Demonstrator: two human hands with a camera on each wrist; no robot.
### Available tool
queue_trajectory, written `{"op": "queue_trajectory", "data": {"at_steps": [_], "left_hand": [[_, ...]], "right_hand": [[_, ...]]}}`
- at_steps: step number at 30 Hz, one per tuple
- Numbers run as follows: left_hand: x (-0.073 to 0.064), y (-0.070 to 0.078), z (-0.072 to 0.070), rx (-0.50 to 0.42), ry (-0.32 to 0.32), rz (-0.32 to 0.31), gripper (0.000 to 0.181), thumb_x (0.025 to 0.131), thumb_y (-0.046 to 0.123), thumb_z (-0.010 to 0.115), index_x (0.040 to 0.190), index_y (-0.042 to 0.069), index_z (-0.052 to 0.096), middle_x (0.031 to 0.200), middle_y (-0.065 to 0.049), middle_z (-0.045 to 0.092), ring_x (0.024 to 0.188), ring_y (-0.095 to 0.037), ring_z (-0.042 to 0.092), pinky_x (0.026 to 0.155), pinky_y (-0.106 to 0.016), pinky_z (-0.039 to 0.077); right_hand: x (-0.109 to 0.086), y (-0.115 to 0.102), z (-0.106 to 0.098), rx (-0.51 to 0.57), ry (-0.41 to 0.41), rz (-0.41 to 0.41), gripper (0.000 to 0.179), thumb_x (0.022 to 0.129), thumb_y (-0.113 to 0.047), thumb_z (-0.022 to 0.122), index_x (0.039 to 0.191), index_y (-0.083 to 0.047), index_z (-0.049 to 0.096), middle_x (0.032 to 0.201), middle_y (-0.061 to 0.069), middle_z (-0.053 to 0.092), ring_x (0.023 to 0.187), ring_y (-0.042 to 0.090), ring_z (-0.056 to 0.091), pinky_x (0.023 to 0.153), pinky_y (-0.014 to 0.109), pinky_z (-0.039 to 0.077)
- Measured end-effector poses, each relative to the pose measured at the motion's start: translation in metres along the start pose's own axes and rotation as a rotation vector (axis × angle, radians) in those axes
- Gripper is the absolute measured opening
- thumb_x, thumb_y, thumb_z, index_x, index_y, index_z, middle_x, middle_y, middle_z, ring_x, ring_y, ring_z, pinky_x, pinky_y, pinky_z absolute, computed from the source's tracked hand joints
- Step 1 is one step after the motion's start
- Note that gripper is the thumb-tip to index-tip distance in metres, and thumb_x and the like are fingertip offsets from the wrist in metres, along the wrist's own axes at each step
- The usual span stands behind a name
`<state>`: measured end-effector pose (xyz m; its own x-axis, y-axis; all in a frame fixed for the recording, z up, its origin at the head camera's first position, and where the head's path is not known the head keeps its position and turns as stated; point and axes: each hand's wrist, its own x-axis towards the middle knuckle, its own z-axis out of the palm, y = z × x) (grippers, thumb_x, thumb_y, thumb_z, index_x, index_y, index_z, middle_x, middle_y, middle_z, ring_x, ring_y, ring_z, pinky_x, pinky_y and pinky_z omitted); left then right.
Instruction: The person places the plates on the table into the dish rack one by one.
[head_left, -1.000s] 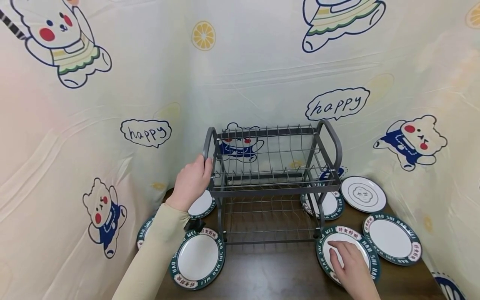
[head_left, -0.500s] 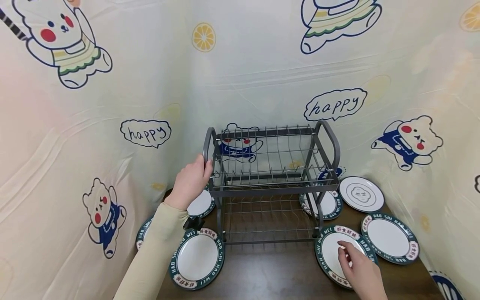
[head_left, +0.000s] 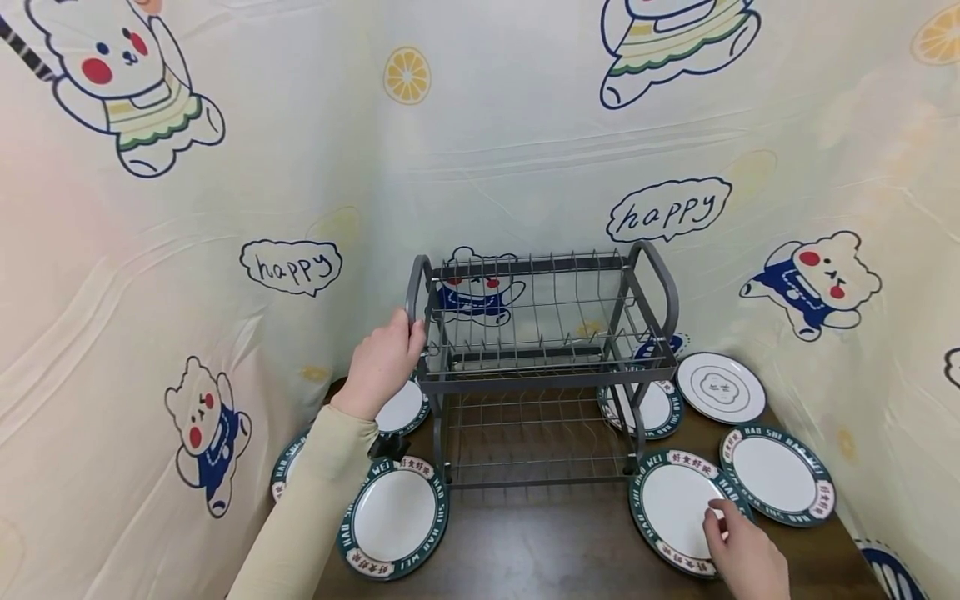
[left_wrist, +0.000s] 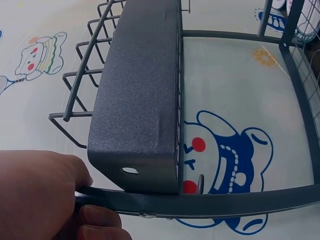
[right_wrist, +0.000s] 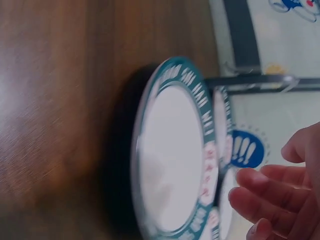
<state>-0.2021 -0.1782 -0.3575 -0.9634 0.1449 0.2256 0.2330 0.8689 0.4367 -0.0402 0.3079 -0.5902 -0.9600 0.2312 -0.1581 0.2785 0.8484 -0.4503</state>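
Observation:
A dark grey two-tier dish rack (head_left: 547,382) stands on the brown table, its wire tiers holding no plates. My left hand (head_left: 382,362) grips the rack's left side handle; in the left wrist view its fingers (left_wrist: 100,217) curl round the grey bar. Over the right edge of a green-rimmed white plate (head_left: 678,508) hovers my right hand (head_left: 746,550), fingers loosely bent and holding nothing. The right wrist view has that hand's fingers (right_wrist: 270,192) apart from the plate (right_wrist: 172,155).
Another green-rimmed plate (head_left: 780,475) lies at the right, with a plain white bear-print plate (head_left: 722,388) behind it. A further plate (head_left: 652,407) sits behind the rack's right leg. On the left are a front plate (head_left: 395,518) and others partly hidden by my arm.
My right hand has drawn back to the right and toward me, off the middle of the plate. The left hand keeps its grip on the rack handle.

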Motion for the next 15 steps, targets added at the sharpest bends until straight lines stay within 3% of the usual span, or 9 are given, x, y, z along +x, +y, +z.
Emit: {"op": "queue_trajectory", "data": {"at_steps": [6,15], "left_hand": [[0.001,0.0,0.001,0.011,0.016,-0.003,0.025,0.111,0.022,0.044,0.093,0.005,0.045,0.066,-0.004,0.045,0.047,-0.019,0.044,0.044,-0.029,0.036],[0.002,0.002,0.003,0.032,0.023,-0.009,0.025,0.111,0.023,0.044,0.094,0.005,0.045,0.065,-0.004,0.045,0.047,-0.019,0.045,0.044,-0.03,0.036]], "right_hand": [[0.0,0.026,0.012,0.038,-0.065,0.15,0.045,0.106,-0.031,0.042,0.127,0.008,0.053,0.079,0.005,0.062,0.065,0.021,0.056,0.058,0.039,0.043],[-0.006,0.052,0.027,0.052,-0.067,0.372,0.033,0.104,-0.031,0.043,0.103,0.002,0.05,0.076,0.012,0.057,0.067,0.027,0.055,0.061,0.04,0.041]]}}
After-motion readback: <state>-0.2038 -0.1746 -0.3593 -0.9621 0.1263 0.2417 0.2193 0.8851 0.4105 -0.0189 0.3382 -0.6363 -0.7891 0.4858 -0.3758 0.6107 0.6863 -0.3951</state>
